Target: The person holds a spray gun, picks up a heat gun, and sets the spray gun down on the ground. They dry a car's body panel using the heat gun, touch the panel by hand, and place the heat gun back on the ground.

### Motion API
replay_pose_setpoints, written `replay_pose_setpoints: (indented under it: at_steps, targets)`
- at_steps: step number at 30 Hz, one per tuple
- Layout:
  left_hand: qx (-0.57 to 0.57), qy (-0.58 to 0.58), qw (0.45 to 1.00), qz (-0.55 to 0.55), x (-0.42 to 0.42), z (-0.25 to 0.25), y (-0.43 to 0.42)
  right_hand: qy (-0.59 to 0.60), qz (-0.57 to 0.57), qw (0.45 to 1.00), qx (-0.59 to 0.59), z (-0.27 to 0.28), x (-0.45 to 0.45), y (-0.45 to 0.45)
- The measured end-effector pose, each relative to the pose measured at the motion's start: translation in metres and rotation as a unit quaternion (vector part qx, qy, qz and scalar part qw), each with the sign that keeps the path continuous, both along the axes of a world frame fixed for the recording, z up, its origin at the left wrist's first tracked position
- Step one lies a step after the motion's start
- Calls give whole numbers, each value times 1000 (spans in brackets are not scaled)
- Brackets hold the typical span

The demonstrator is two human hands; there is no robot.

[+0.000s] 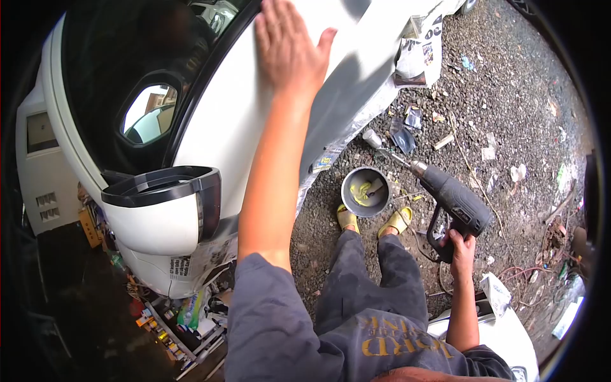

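My left hand (291,54) lies flat against the white car body panel (223,114), its fingers stretched out and its thumb spread away. Below the window's edge on the same car is a white side mirror (153,223) with a black rim. In my right hand (461,253) is a black heat gun (453,198), gripped by its handle. Its metal nozzle points up and left, away from the car panel, over the gravel.
A dark bucket (345,193) with cloudy liquid and something yellow stands just beyond my yellow sandals (396,221). Newspaper (425,57) covers the car's lower edge. Litter and cables (525,274) lie on the gravel (484,121). A white curved part (496,340) sits by my right arm.
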State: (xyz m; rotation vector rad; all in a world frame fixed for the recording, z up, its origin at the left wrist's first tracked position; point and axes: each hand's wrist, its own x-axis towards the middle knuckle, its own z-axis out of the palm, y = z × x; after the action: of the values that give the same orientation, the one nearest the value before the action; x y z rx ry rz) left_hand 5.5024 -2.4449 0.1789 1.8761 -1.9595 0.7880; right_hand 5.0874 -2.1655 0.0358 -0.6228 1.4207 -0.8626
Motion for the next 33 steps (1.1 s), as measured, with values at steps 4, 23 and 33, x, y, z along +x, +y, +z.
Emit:
replay_pose_setpoints:
  at_steps: [4,23,33]
  targets:
    - [41,-17,995,84,36,-7,80,-11,17,1000,-7,-6,-2,2]
    - [-23,86,973,211,62,-6,131,-6,41,999,-5,-9,-2,-10]
    - [-59,108,976,180,-1,-6,16,-27,9,1000,7,-9,-17,-23]
